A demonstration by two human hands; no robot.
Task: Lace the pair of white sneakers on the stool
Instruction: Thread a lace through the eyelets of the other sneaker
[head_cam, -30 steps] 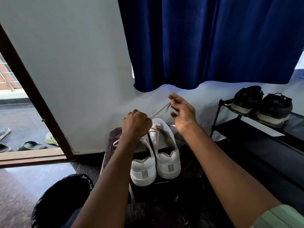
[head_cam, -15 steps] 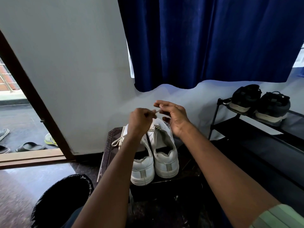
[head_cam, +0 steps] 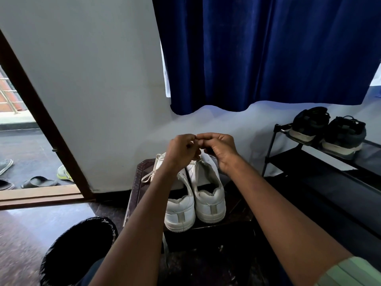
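Two white sneakers point(head_cam: 195, 195) stand side by side, heels toward me, on the dark stool point(head_cam: 142, 174) at about 6 o'clock from my hands. My left hand point(head_cam: 180, 150) and right hand point(head_cam: 219, 150) now meet fingertip to fingertip above the tongue of the right sneaker point(head_cam: 209, 195), each grip curled and pinching the pale lace point(head_cam: 198, 138). A second ago they were apart, the lace drawn taut toward 1 o'clock; since then my right hand has swung in to join the left. I judge this means the pulled length is being handed over or lined up for the next eyelet, so lacing on this shoe is in progress. Another loose lace point(head_cam: 149, 176) trails off the left sneaker point(head_cam: 180, 209) toward 9 o'clock. Dark sandals point(head_cam: 327, 131) sit on the black rack point(head_cam: 309, 162) at 3 o'clock.
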